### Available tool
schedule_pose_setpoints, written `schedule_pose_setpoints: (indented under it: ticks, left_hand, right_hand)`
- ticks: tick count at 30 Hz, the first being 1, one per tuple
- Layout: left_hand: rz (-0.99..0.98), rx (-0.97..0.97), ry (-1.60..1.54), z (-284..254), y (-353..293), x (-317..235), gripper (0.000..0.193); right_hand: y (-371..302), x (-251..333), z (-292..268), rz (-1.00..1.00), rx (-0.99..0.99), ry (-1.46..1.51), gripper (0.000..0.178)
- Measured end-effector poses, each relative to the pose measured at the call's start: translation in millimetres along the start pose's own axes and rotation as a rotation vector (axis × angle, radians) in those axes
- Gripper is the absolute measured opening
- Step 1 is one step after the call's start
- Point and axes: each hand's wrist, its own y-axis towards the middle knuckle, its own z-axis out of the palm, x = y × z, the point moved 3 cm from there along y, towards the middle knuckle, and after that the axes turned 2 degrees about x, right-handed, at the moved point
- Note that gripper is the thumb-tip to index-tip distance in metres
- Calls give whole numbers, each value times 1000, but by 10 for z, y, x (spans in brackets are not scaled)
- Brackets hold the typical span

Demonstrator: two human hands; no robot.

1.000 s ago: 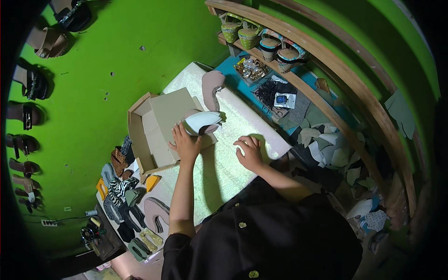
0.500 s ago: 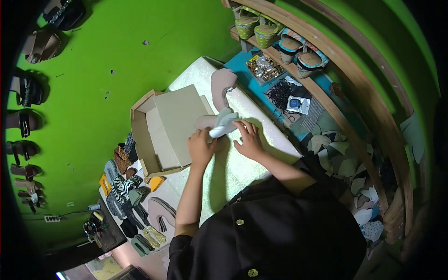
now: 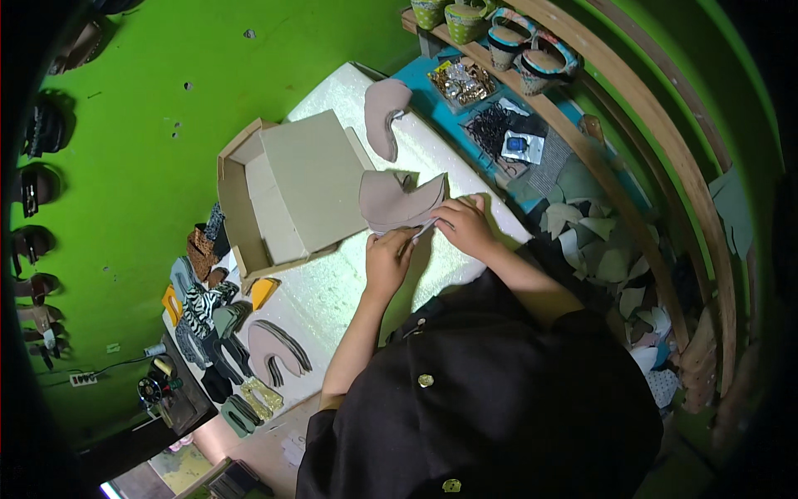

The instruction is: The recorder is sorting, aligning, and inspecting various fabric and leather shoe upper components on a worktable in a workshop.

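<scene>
Near the middle of the table, both hands grip a small set of mauve, curved, U-shaped cut pieces (image 3: pixel 397 206) of sheet material. My left hand (image 3: pixel 388 259) pinches their near edge, fingers closed. At the right end of the same edge, my right hand (image 3: pixel 465 224) has its fingers closed on it, the thumb side partly hidden. A thin pale edge shows between the two hands. Beyond them lies another mauve curved stack (image 3: pixel 384 121). To the left stands an open cardboard box (image 3: pixel 312 187), its flap folded over part of it.
On the table's left end lie a mauve U-shaped stack (image 3: pixel 277 349), zebra-print pieces (image 3: pixel 204 306), gold glitter pieces (image 3: pixel 262 397) and yellow pieces (image 3: pixel 264 292). A wooden shelf (image 3: pixel 544 108) with small wedge sandals runs along the right, above scraps (image 3: pixel 594 249). Sandals hang on the green wall.
The pale grey-green folded face in my hands has turned away, and the mauve curved faces now show, spread wider. My hands have moved slightly right. The whole view has shifted a little.
</scene>
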Motion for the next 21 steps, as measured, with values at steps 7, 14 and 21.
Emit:
schedule_pose_setpoints:
  ticks: [7, 14, 21]
  left_hand:
    - [-158, 57, -133, 155, -460, 73, 17]
    - [-159, 164, -37, 193, -708, 185, 26]
    - [-106, 169, 225, 214, -817, 151, 47]
  right_hand:
    - [-360, 156, 64, 26, -65, -2, 10]
    - [-562, 288, 155, 298, 152, -202, 17]
    - [-622, 400, 271, 130, 40, -412, 10]
